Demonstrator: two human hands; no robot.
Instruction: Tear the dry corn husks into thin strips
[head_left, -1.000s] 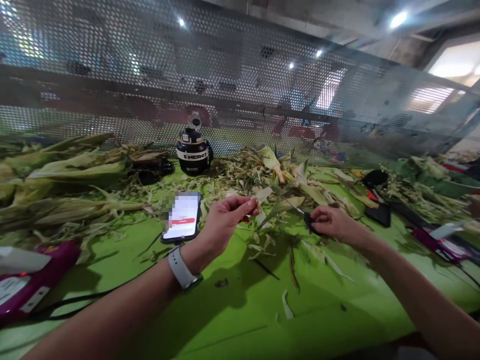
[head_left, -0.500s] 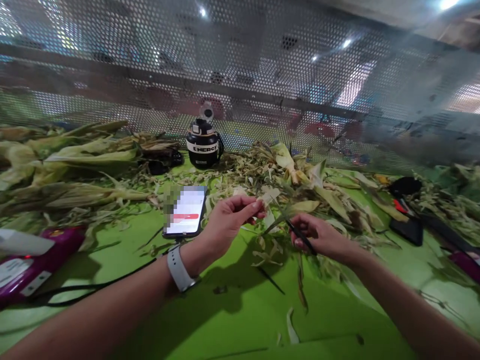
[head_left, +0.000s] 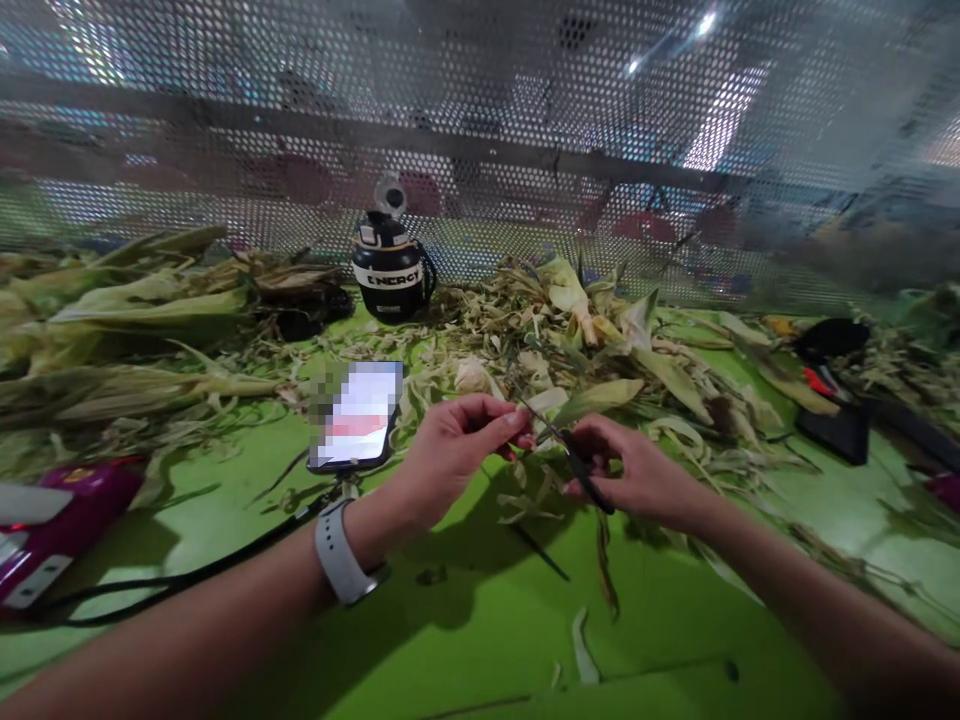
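Observation:
My left hand [head_left: 472, 445], with a pale watch strap on its wrist, is closed in a pinch at the middle of the view. Between its thumb and fingers is a small pale piece of corn husk [head_left: 528, 424], mostly hidden by the fingertips. My right hand [head_left: 619, 465] is wrapped around dark scissors [head_left: 581, 470], whose thin tips point up and left, close to the left fingertips. A crumpled cream husk piece [head_left: 472, 376] lies just beyond my left hand. Cut husk strips [head_left: 529, 500] are scattered below both hands.
A phone [head_left: 360, 415] with a lit screen lies left of my hands. Behind it stands a black bottle [head_left: 388, 280] with its lid up. Husk heaps [head_left: 150, 315] line the back. A purple device [head_left: 75, 530] is at left, a black object [head_left: 832, 430] at right, on the green table [head_left: 480, 650].
The scissors and my right hand have moved slightly left, bringing the blades nearer the left fingertips. My left hand keeps its pinch. The whole view has shifted a little.

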